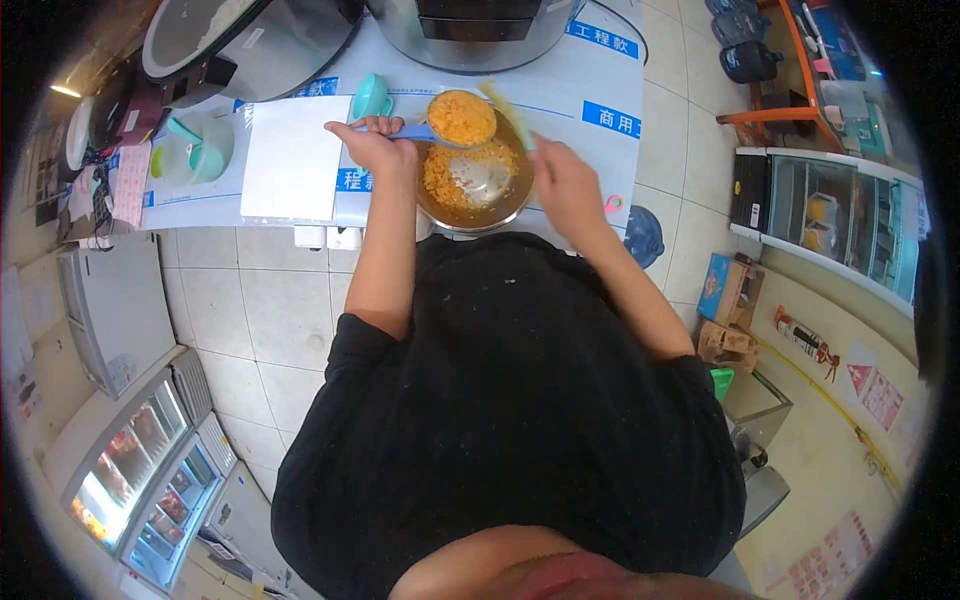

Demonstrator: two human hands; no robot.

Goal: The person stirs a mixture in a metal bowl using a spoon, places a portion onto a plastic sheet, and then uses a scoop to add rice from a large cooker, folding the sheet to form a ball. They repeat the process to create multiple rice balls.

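My left hand grips the blue handle of a scoop. The scoop's round bowl is heaped with orange-yellow grains, seemingly rice, and is held over a round metal bowl. More orange grains lie along the inside of that bowl, around its shiny bottom. At the bowl's right edge, my right hand is closed on a blurred light-green utensil, whose yellowish end reaches over the far rim. A turquoise scoop lies just beyond my left hand.
A stack of white sheets lies left of the bowl. Two large round cookers stand at the back of the table. A translucent tub holding turquoise utensils is at the left. A pink ring-ended item lies near the right edge.
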